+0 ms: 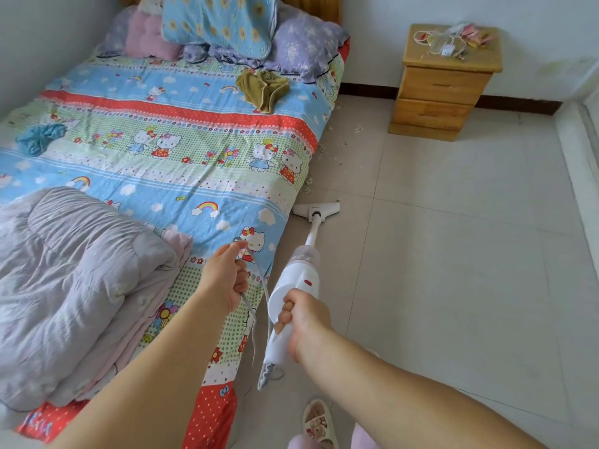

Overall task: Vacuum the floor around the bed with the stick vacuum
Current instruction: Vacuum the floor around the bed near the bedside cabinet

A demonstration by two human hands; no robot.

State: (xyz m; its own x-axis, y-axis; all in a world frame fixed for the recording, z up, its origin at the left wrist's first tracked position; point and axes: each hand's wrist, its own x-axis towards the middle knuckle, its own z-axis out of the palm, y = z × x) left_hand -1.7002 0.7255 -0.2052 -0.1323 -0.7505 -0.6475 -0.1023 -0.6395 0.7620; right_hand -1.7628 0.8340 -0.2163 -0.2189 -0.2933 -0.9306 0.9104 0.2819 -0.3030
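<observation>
Presently, the right hand [299, 314] grips the handle of the stick vacuum [296, 283], fingers [285, 315] curled fully round it, the thumb side uppermost and the forearm reaching in from the lower right. The vacuum slopes forward and down from that hand; its white body and clear dust cup lead into a thin tube that ends at the floor head [319, 209]. The head lies flat on the floor [453, 254], just beside the hanging edge of the bed [162, 140] cover, at about the middle of the bed's length.

The left hand [225, 273] is raised above the bed's near edge, wrist bent, forearm extended from the lower left. Its fingers are closed on the grey power cord [264, 286], which passes through the hand and falls in a loop towards the rear end of the vacuum handle.

Pale debris [337, 147] lies scattered on the floor along the bed side beyond the head, towards the wooden nightstand [444, 92]. That surface carries cables and small items. On the bed lie a bunched grey quilt [81, 270], pillows [220, 27] at the headboard end, and an olive cloth [262, 87]. A slippered foot [319, 422] shows at the bottom edge.
</observation>
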